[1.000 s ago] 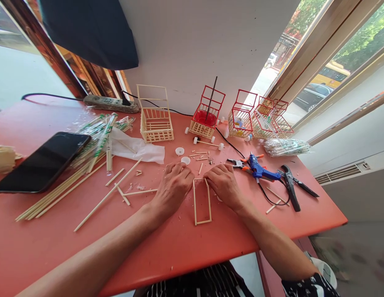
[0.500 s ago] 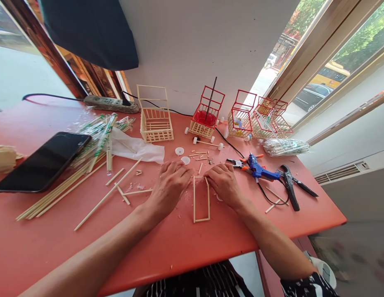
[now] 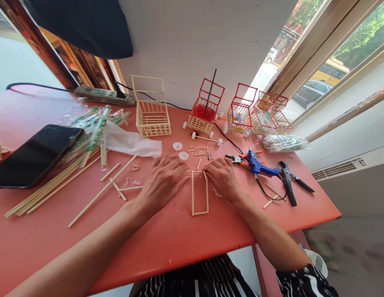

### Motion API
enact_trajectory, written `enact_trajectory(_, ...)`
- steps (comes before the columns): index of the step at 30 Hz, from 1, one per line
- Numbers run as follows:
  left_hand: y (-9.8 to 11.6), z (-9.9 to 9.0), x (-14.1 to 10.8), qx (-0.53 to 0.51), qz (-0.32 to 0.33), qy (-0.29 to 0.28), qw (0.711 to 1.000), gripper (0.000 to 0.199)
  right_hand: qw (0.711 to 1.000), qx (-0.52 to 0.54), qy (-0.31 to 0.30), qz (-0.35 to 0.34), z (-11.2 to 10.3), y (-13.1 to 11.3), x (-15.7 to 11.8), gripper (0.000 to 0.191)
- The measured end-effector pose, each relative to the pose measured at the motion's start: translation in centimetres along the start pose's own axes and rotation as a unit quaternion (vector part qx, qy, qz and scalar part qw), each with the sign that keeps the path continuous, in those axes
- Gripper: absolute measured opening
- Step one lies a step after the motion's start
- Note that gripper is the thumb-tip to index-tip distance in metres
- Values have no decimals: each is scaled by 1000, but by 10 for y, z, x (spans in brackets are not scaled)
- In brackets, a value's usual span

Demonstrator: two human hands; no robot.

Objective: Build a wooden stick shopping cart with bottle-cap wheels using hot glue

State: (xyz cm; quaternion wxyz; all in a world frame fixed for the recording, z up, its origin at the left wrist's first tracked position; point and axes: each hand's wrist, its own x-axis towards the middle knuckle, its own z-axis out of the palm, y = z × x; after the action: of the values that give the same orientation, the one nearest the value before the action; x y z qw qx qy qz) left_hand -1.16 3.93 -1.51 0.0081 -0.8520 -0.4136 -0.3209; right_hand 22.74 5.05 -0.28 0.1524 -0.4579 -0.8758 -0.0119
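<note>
Taking the stick frame as the clock's centre, the black phone [image 3: 37,154] lies on your bench [image 3: 148,255] towards nine to ten o'clock. The unpainted stick basket [image 3: 153,119] stands at eleven. Your left hand [image 3: 165,177], fingers curled, is at the top crosspiece's left end; whether it grips, you can't tell. The stick frame [image 3: 193,194] lies between your hands. Your right hand [image 3: 223,178] has curled fingertips at its upper-right corner, their grip unclear. The blue glue gun [image 3: 260,166] is between two and three.
</note>
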Motion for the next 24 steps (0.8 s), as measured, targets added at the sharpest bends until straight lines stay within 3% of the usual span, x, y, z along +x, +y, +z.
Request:
enact_trajectory(6, -2, -11, 6, -24, -14, 60, 998, 21, 1000, 12, -25, 5, -7, 1, -2, 10)
enact_trajectory(13, -11, -18, 9, -39, -58, 73, 995, 23, 998, 47, -30, 17, -28, 9, -8, 37)
enact_trajectory(17, -15, -18, 9, -31, -64, 63, 996, 28, 992, 108, 41, 40, -38, 20, -7, 33)
enact_trajectory(21, -17, -17, 7, -34, -94, 2, 995, 27, 971, 123, 158, 129, -44, 33, -8, 19)
enact_trajectory(24, -18, -17, 7, -57, -105, -35, 992, 26, 969, 115, 166, 143, -42, 37, -9, 16)
